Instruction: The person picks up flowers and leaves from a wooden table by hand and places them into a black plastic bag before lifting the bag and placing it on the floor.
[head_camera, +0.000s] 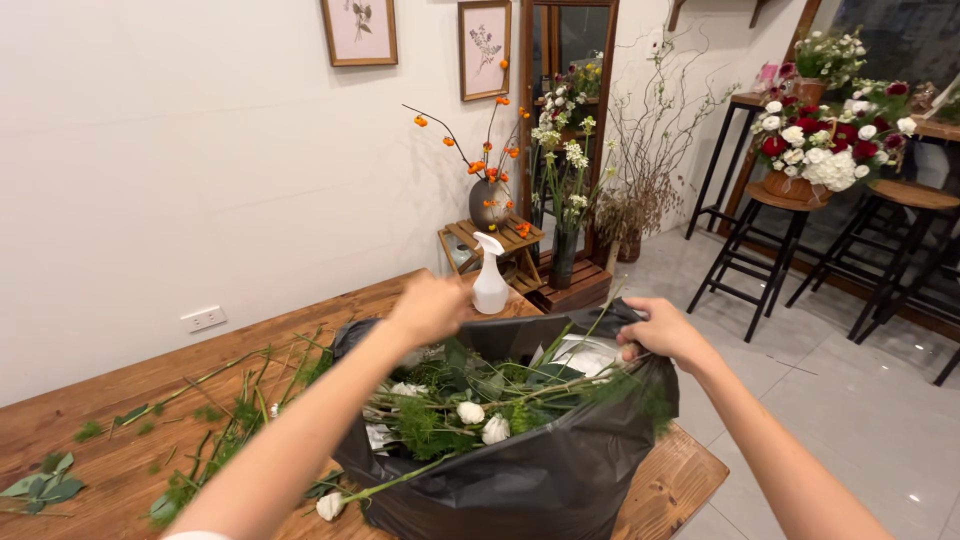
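Observation:
A black plastic rubbish bag sits on the wooden table, stuffed with green stems, leaves and white flower heads. My right hand grips the bag's rim at its right side. At the far edge of the bag my left hand is blurred and held with fingers curled; whether it grips the rim I cannot tell. A white rose on a long stem pokes out of the bag's near left side.
A white spray bottle stands on the table just behind the bag. Cut stems and leaves litter the tabletop at left. Beyond are a small wooden stand with a vase, black stools and flower arrangements.

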